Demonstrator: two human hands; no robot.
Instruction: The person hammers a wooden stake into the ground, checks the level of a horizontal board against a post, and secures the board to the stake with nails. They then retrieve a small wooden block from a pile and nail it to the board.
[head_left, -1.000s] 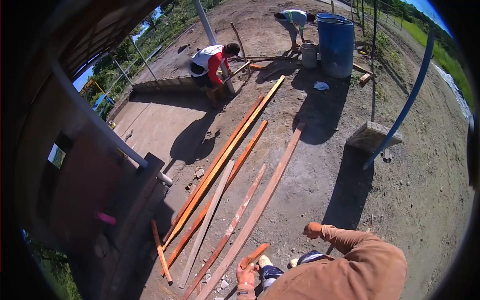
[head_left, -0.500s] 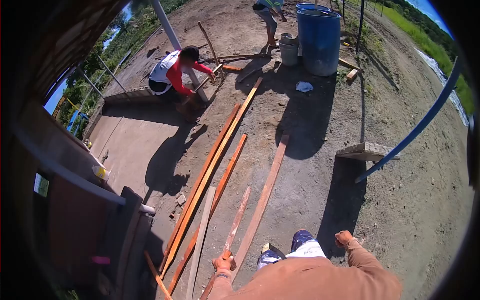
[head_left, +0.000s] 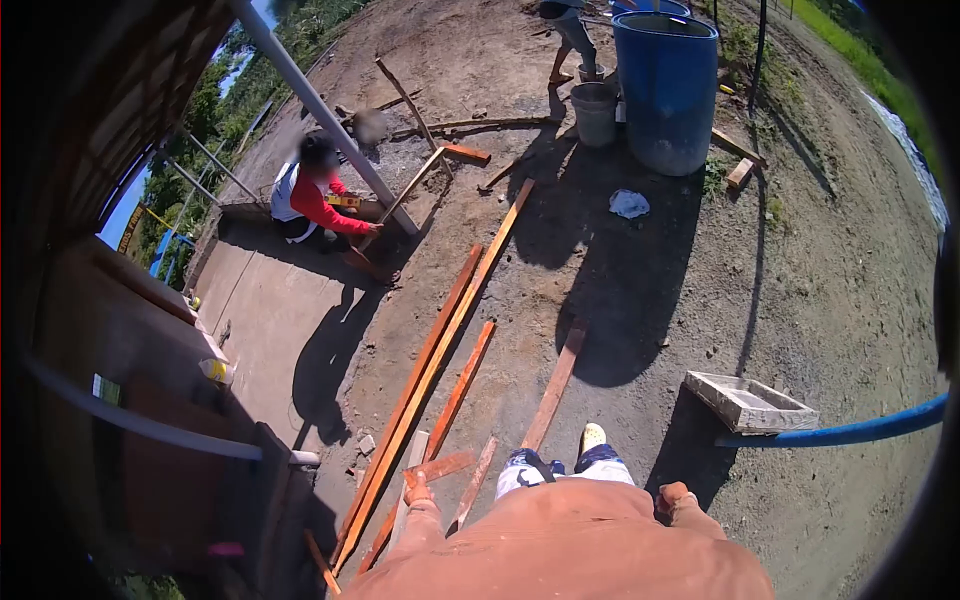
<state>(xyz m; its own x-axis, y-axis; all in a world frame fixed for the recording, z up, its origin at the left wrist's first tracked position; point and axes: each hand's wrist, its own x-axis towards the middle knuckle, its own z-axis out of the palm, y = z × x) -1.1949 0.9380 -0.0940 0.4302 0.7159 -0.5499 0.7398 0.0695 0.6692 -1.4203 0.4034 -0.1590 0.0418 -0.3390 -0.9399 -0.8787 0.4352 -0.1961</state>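
Note:
My left hand (head_left: 419, 490) is closed around one end of a short reddish-brown wooden board (head_left: 446, 466). The board points right, above several long timbers lying on the ground. Beneath it, a grey plank (head_left: 412, 465) and a worn reddish strip of wood (head_left: 474, 484) are partly covered by my arm and body. My right hand (head_left: 675, 495) hangs at my right side with its fingers curled in, and nothing shows in it. Ahead of my feet lies a wide pinkish plank (head_left: 556, 385).
A person in red and white sleeves (head_left: 318, 205) crouches by a grey post (head_left: 330, 125), holding a yellow level (head_left: 344, 201). Another person (head_left: 572, 40) stands near a blue barrel (head_left: 665, 95) and buckets (head_left: 594, 115). At right are a concrete-crusted wooden frame (head_left: 750, 403) and a blue pipe (head_left: 860, 424).
My view has moved forward. My left hand has lifted the short board and turned it sideways to the right. The crouching person's hands have shifted, and the level now shows.

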